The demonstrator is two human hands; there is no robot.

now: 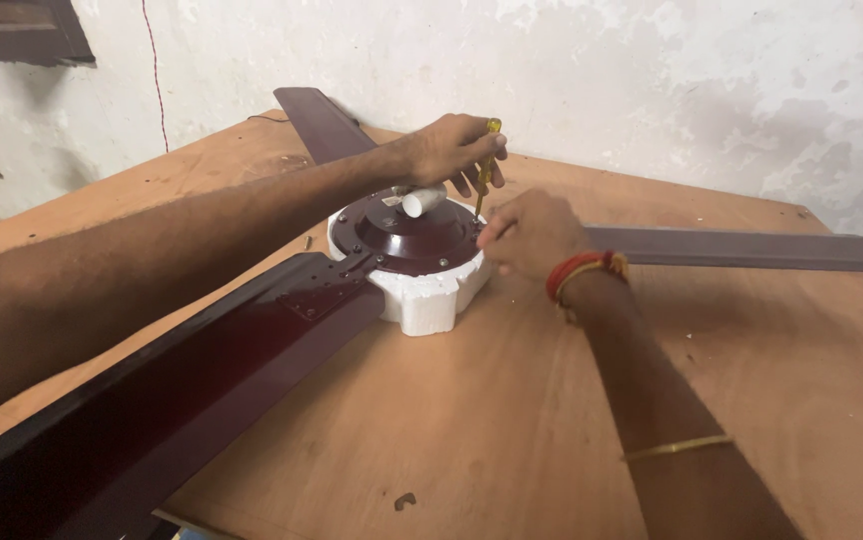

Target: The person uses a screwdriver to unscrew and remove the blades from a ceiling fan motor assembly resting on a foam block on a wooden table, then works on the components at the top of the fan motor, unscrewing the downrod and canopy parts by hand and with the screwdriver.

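Observation:
A dark maroon ceiling fan motor [412, 235] rests in a white foam block [430, 297] on a wooden table [472, 420]. Three maroon blades spread out from it: one toward me at the left [182, 400], one to the right [752, 248], one to the far wall [320, 122]. My left hand [449, 147] grips a yellow-handled screwdriver [488, 160] held upright, its tip at the motor's right rim. My right hand [530, 235] is closed with its fingertips pinched at the screwdriver's tip. A short white shaft end [420, 201] sticks up from the motor's middle.
The table stands against a patchy white wall [652, 70]. A thin red wire [157, 70] hangs down the wall at the left. Small white crumbs and a dark chip [405, 500] lie on the tabletop. Red and gold bangles [584, 272] circle my right wrist.

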